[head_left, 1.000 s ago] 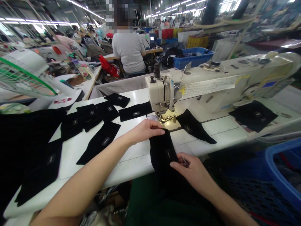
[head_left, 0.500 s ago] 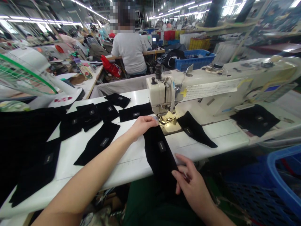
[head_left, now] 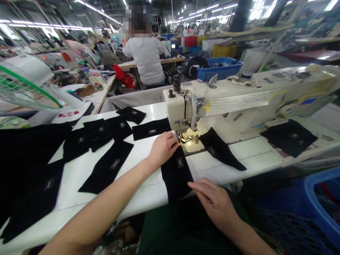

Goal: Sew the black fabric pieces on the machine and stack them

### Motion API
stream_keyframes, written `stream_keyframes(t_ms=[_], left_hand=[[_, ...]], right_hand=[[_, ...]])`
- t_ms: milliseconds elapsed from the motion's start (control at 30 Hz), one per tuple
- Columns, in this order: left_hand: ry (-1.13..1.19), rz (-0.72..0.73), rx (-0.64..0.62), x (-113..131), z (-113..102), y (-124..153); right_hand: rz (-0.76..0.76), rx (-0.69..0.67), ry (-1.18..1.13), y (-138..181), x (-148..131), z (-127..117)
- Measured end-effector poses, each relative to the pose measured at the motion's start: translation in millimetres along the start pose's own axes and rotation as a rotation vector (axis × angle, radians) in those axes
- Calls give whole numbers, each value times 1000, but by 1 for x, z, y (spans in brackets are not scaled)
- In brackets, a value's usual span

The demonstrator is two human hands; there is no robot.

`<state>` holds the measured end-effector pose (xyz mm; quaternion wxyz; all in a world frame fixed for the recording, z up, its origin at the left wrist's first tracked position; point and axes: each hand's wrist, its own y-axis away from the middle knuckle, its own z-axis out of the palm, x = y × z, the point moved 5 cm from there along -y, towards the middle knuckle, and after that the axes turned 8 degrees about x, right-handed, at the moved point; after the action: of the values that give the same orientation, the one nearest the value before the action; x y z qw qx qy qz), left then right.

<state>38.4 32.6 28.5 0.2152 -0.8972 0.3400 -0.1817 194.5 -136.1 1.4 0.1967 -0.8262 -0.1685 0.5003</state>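
A black fabric piece (head_left: 176, 177) with a small dark label lies over the front edge of the white sewing table (head_left: 143, 177). Its far end is beside the lit needle plate of the sewing machine (head_left: 177, 106). My left hand (head_left: 164, 147) is closed on that far end, close to the presser foot (head_left: 187, 136). At the near right edge of the cloth, my right hand (head_left: 209, 198) pinches it between thumb and fingers. Another labelled black piece (head_left: 221, 150) rests just right of the needle area.
Several labelled black pieces (head_left: 114, 164) are spread over the table's left side, by a dark cloth pile (head_left: 23, 152). A fan (head_left: 29, 83) stands at left. A blue basket (head_left: 308, 202) is low at right. Ahead, a person in a white top (head_left: 146, 58) sits facing away.
My left hand has curled further over the far end of the fabric at the presser foot. My right hand has moved slightly left along the edge, its fingers now closer together.
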Motion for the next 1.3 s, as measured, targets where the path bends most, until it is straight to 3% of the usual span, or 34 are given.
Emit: stream_keyframes(t_ms=[100, 233, 900, 1300], left_hand=[[87, 71, -20, -1, 2, 6], [99, 97, -8, -6, 3, 6], [262, 53, 48, -22, 12, 1], [203, 71, 3, -20, 8, -4]], right_hand=[[-169, -2, 155, 1, -1, -2], [-227, -28, 245, 0, 1, -1], [-172, -37, 290, -10, -1, 1], [-77, -156, 389, -19, 2, 4]])
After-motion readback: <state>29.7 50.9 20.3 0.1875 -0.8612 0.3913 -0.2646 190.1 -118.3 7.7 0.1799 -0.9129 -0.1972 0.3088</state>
